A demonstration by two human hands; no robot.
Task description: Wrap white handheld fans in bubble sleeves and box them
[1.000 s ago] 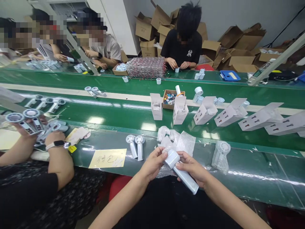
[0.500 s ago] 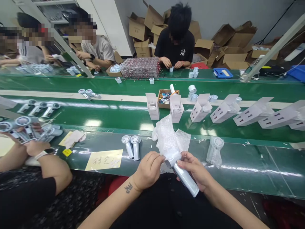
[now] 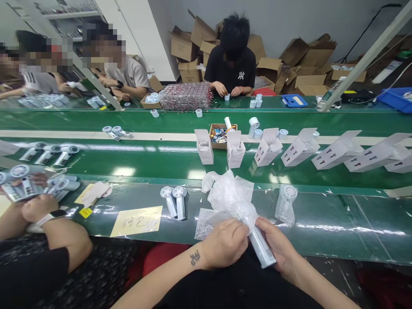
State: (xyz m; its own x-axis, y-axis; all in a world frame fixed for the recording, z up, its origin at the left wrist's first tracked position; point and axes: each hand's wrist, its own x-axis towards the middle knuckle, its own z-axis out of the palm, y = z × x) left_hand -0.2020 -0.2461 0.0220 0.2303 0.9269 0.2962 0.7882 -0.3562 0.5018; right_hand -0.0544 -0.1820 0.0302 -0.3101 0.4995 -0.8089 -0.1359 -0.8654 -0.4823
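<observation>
A light-blue handheld fan (image 3: 263, 249) slants in front of me, its head covered by a bubble-wrap bag (image 3: 230, 193) and its handle bare. My right hand (image 3: 278, 244) is closed around the handle from the right side. My left hand (image 3: 227, 242) pinches the bag's edge beside the fan's neck, fingers curled. Another bubble-wrap sheet (image 3: 203, 227) lies flat by my left wrist. On the bench to the right rests a fan in bubble wrap (image 3: 286, 204). Two unwrapped fans (image 3: 174, 201) lie side by side to the left.
Open white boxes (image 3: 235, 150) stand in a row on the green conveyor (image 3: 144, 161). Behind them is a small carton of parts (image 3: 214, 139). A yellow paper sign (image 3: 137, 222) lies at left. A co-worker's hands (image 3: 40, 208) hold fans at far left; other people sit opposite.
The bag has come down over the fan's head to its neck. My left hand has moved right and lower, toward the handle. The camera view has shifted slightly.
</observation>
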